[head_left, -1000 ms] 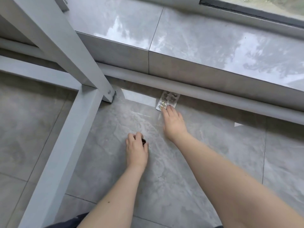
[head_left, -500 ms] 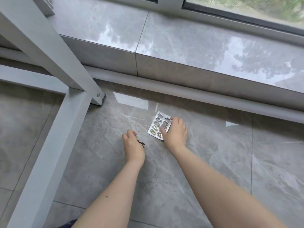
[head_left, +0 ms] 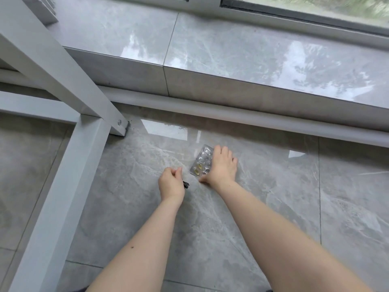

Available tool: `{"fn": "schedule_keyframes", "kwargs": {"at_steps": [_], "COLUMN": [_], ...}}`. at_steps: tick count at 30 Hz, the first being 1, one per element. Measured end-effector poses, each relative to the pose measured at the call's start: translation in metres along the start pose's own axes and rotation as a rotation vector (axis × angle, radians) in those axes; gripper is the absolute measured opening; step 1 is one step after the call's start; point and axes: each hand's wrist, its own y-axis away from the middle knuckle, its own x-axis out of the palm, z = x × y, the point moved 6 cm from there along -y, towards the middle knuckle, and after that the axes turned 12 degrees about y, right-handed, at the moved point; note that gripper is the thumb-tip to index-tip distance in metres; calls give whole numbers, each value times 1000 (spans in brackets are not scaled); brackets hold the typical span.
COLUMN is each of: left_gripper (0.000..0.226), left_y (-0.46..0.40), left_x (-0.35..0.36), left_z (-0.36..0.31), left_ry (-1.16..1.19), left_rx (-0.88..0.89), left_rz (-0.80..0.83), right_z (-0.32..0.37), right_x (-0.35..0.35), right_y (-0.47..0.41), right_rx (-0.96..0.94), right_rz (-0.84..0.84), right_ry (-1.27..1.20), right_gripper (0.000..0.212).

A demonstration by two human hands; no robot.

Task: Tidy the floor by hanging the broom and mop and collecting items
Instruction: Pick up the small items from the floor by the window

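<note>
Left of scene: grey metal frame (head_left: 69,157), foot bolted down near the step, clear of the work. Next right, left hand (head_left: 171,183) curled nearly closed around a small dark item (head_left: 186,184), only its tip poking out on the right side; cannot tell what it is. Just right of that, blister pack (head_left: 201,162) flat on the glossy floor tile (head_left: 130,207), partly used, a couple of yellow capsules at its near end. Right hand (head_left: 222,165) spread flat, palm down, fingers (head_left: 221,149) overlapping the pack's right edge, thumb on the tile at its near corner. Nothing gripped yet, only pressed. Likely best move: pin with fingertips, drag toward the thumb, tip one edge up off the slick tile, then pinch across the short side. No prying at the foil face; risk of popping capsules. Far side: raised tiled step (head_left: 252,66) below the window, well apart.
</note>
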Motion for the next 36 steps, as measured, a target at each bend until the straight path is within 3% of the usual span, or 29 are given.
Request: {"fn": "schedule_keyframes", "kwargs": {"at_steps": [4, 6, 8, 11, 14, 22, 29, 36], "left_gripper": [51, 52, 47, 38, 32, 33, 28, 26], "left_y": [5, 5, 7, 16, 33, 133, 237, 341], "left_x": [-5, -7, -2, 11, 22, -7, -35, -54], "left_z": [0, -4, -9, -26, -53, -130, -225, -332], "left_ry": [29, 71, 210, 441, 502, 225, 35, -66], "left_rx": [-147, -203, -281, -402, -474, -413, -317, -223], "left_rz": [5, -5, 11, 120, 264, 359, 447, 513], "right_z": [-10, -15, -24, -38, -57, -125, -177, -225], "right_x": [-7, -11, -15, -25, -38, -104, -195, -304], "right_y": [7, 10, 12, 14, 20, 115, 209, 298], "right_rx": [68, 112, 169, 237, 296, 503, 667, 699], "right_rz": [56, 88, 95, 88, 78, 80, 63, 23], "right_ry": [-268, -421, -560, -680, -781, -1015, -1112, -1211], "right_gripper": [40, 20, 14, 32, 44, 15, 25, 26]}}
